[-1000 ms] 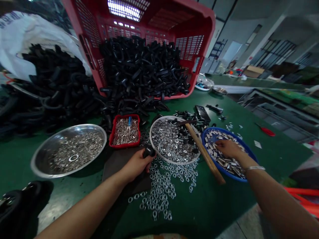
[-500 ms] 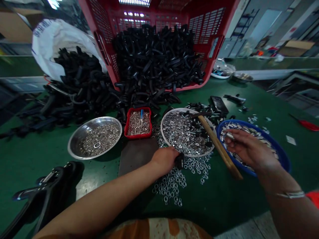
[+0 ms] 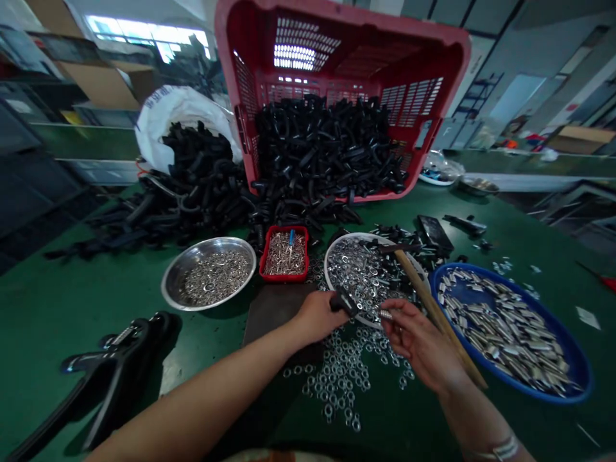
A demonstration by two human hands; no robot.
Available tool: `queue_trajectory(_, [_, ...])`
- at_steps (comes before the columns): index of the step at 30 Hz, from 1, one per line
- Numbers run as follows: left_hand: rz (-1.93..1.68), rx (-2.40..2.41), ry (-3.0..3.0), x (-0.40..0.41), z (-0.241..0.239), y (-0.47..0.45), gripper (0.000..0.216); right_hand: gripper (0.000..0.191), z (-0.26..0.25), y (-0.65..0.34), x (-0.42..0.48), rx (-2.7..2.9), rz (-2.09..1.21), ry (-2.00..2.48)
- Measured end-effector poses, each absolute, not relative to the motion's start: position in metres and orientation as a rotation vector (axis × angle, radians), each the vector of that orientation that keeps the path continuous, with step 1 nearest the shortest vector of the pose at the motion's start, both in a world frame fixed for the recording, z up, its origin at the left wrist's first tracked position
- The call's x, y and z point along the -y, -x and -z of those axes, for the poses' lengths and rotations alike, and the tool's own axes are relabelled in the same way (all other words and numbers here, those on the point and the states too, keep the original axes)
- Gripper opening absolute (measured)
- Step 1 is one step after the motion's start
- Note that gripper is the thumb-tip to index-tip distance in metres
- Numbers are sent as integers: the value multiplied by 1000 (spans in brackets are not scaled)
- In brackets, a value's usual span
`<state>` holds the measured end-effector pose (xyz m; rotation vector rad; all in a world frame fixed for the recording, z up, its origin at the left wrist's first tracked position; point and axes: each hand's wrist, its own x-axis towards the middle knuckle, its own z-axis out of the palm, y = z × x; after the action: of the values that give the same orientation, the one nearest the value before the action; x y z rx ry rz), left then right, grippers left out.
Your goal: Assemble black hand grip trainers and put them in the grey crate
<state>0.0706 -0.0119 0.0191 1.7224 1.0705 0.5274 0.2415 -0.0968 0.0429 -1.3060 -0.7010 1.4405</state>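
Note:
My left hand [image 3: 315, 316] is closed around a black plastic part [image 3: 344, 303], held over the near edge of the white bowl [image 3: 328, 273] of washers and small metal parts. Between the fingertips of my right hand [image 3: 419, 343] is a small coil spring [image 3: 385, 314], a short way right of the black part and apart from it. A blue basin [image 3: 584, 378] of similar shiny metal pieces stands to the right of that hand. Loose nuts or washers [image 3: 337, 372] are scattered below both hands. Under my left wrist lies a dark flat plate [image 3: 269, 311].
A hammer [image 3: 423, 295] leans across the white bowl. Leftward stand a red tray [image 3: 283, 278] of small fasteners with a blue-handled screwdriver [image 3: 291, 240] and a steel bowl [image 3: 173, 298]. A red crate [image 3: 346, 16] spills black parts behind. An assembled hand grip [image 3: 120, 359] lies front left.
My right hand has come left out of the blue basin with the spring, towards my left hand. The black part in my left hand has tilted up into clearer sight. The view has shifted.

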Motion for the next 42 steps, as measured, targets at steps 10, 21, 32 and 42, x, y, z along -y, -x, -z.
queue_trajectory(10, [-795,-844,-333,20,-31,-51,9,29,-33,-185,65,908,-1427,1174])
queue_trajectory(21, [-885,-789,-158,22,-30,-53,4,28,-28,-172,58,739,-1491,1090])
queue_trajectory(32, [-958,-847,-99,25,-18,-53,9,30,-12,-173,59,830,-1389,1284])
queue_trajectory(42, [-634,-709,-213,30,-24,-40,12,18,-70,-177,48,1661,-799,1352])
